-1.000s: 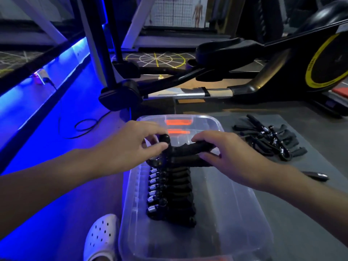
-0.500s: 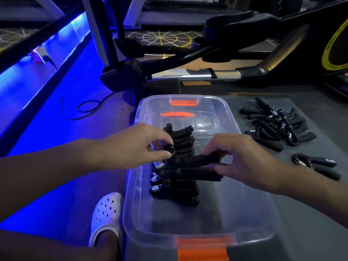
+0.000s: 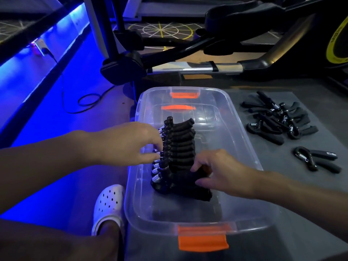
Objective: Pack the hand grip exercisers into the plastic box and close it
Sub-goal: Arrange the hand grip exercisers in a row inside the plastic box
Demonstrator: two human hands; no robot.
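Gripping with the right hand [image 3: 222, 172] the foam handle of the nearest exerciser [image 3: 180, 183], curled round it from above, low in the box at the near end of the line. Pressing with the left hand [image 3: 128, 144], bent down at the knuckles, against the spring coils of the row of exercisers [image 3: 178, 144]; impossible to tell whether pinching one coil or only steadying them. Standing packed on edge, handle against handle, along the left half of the plastic box [image 3: 250, 159], with bare floor on its right side and toward the near wall. Outward on the mat [image 3: 282, 194], right of the box: a loose pile [image 3: 278, 119] of more, tangled together, and a single exerciser [image 3: 316, 161] lying apart, nearer. At the near wall, an orange latch [image 3: 202, 240]; no lid clearly made out. Beside the box on the left, a white clog [image 3: 109, 202].

Probably seating the latest piece, with much of the packing left to do.

Likely trouble: letting go of the coil ends before wedging the near piece, and toppling the whole row sideways into the bare half. Also: snagging hooked springs when lifting from the tangle, dragging several out at once; stacking too high to shut the latches
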